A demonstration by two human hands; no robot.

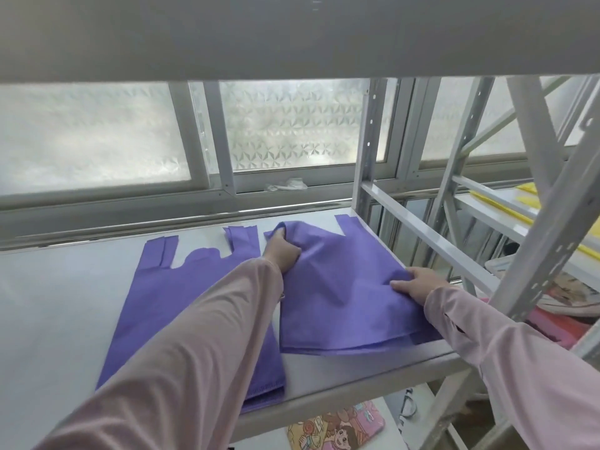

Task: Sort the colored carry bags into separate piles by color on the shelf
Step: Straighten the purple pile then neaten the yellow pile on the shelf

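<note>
The head view is the only one, and it looks down on a grey metal shelf in front of a frosted window. Both hands are on one purple carry bag, which lies at the right end of the shelf, a little raised and wrinkled. The left hand has its fingers curled into the cloth near the bag's far left handle and grips it. The right hand holds the right side edge of the same bag, thumb on top; the fingers below are partly hidden. The long axis of the bag runs from the near edge of the shelf toward the window, with the handles on the far side. A flat purple pile lies just beside it on the left, with the same direction and its handles also far. The left sleeve covers the line between them, so I cannot tell whether the two touch. I judge the next move as a shift of the bag to the left onto the pile, led by the left hand, which is nearer to it. Some yellow bags lie on another shelf at the far right, well apart.
</note>
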